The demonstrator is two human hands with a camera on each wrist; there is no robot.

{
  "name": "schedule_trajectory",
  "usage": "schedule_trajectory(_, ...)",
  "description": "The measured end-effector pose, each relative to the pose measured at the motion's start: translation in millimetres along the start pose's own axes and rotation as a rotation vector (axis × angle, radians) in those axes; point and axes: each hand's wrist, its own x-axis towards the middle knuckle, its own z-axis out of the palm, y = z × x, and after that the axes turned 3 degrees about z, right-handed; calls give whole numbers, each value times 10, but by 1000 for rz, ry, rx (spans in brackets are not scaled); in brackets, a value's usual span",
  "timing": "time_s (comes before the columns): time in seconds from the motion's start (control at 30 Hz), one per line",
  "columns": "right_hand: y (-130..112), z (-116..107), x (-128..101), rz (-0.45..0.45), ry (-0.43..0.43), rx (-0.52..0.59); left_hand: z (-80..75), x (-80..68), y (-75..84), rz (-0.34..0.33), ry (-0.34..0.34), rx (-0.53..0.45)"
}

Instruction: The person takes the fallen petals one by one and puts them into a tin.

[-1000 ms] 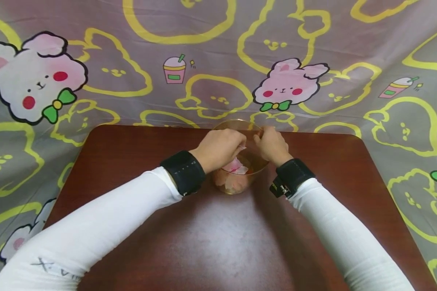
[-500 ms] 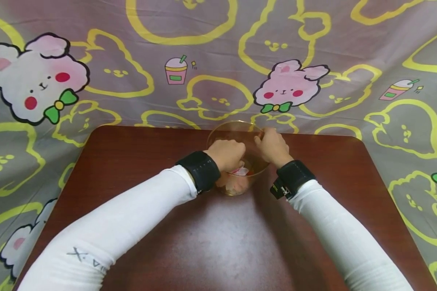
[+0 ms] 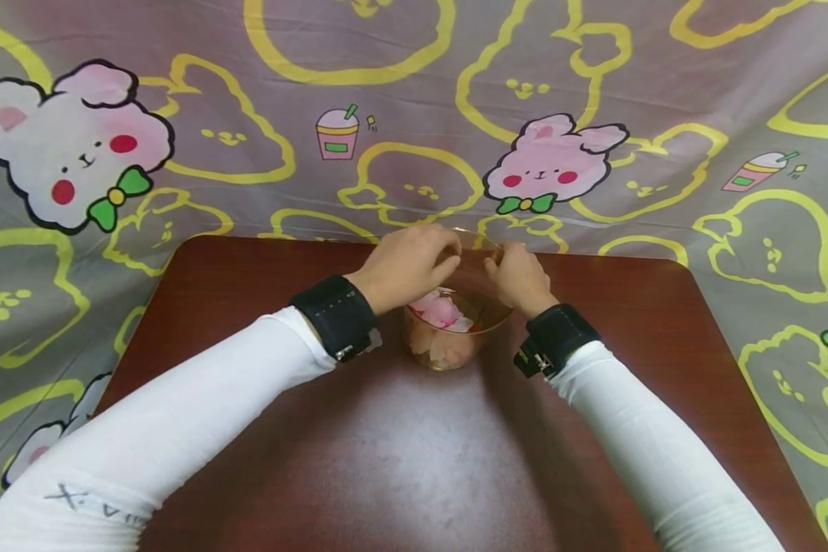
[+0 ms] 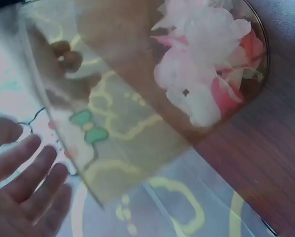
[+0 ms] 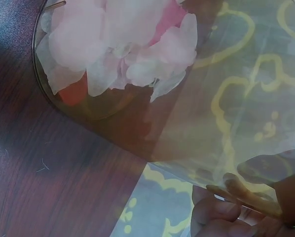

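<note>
A clear amber-tinted cup point(image 3: 455, 349) stands near the far edge of the brown table point(image 3: 414, 460). Pink and white petals point(image 3: 441, 310) lie in it. My left hand point(image 3: 407, 264) hovers over the cup's left rim and holds nothing. In the left wrist view its fingers point(image 4: 29, 192) are spread and relaxed beside the cup's wall point(image 4: 118, 113), with the petals point(image 4: 202, 64) at the bottom. My right hand point(image 3: 517, 276) grips the cup's right rim. In the right wrist view its fingers point(image 5: 221, 212) pinch the rim of the cup point(image 5: 226, 98) above the petals point(image 5: 118, 44).
A grey cloth point(image 3: 400, 115) printed with yellow outlines and pink rabbits hangs behind the table and falls around its sides. The table's rounded far corners lie to the left and right of the cup. Bare brown tabletop point(image 5: 49, 168) stretches toward me.
My left hand went down into the cup on the petals, then rose out and back to the left rim. The petals show more now. The right hand stayed on the rim.
</note>
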Motion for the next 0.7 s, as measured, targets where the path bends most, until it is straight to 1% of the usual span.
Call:
schedule_trajectory(0.1,5,3,-6,5,-2,6,-109,-104,-168,-43,123,-33)
schedule_trajectory(0.13,7,4,-7,4,-2,9,-134,-142,-240,-69,151,-47)
schedule_trajectory(0.2,13,4,-7,1,2,11,-156,-218,-394,-121,181,-71)
schedule_trajectory(0.23,20,3,-5,-1,5,11,-148,-259,-468,-147,179,-83)
schedule_trajectory(0.3,25,2,-5,-4,8,13,-92,-345,-606,-192,149,-80)
schedule_trajectory(0.33,29,5,-2,-5,8,12,-45,-395,-667,-207,119,-72)
schedule_trajectory(0.43,27,11,1,-7,7,12,159,-556,-816,-210,12,-23)
schedule_trajectory(0.53,19,12,6,-5,5,10,398,-735,-886,-165,-80,32)
schedule_trajectory(0.6,12,9,6,-1,4,9,547,-842,-902,-129,-129,68)
schedule_trajectory(0.7,10,10,8,2,4,11,712,-956,-893,-88,-172,101)
